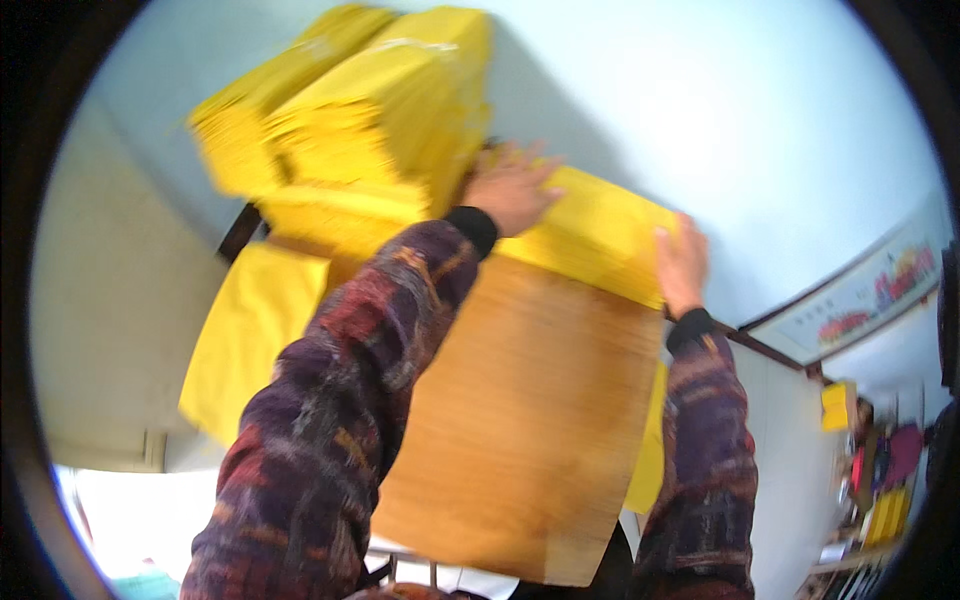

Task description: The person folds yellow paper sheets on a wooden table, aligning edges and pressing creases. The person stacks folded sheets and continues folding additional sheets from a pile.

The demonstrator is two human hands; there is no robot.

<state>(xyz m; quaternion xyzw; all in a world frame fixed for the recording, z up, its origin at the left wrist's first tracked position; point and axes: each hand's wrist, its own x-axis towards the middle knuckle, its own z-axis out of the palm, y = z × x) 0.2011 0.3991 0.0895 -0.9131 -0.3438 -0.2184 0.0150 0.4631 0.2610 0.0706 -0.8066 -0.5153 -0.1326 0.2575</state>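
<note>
The sheet (pixel 605 225) between my left fingers (pixel 533 165) and right fingers (pixel 688 238) was bright yellow, as were the stacks (pixel 345 125) left of my left fingers, crossed by a whitish band (pixel 415 43). Nearer me than my fingers, the board (pixel 530 400) was warm orange-brown with a faint wood grain. Just behind them, both cuffs (pixel 474 230) were plain black; the sleeves (pixel 335 365) were dark purple, mottled maroon, grey and tan. Beyond my fingers the wall (pixel 720 100) was pale blue, and right of them the poster (pixel 850 290) was whitish with red blotches.
</note>
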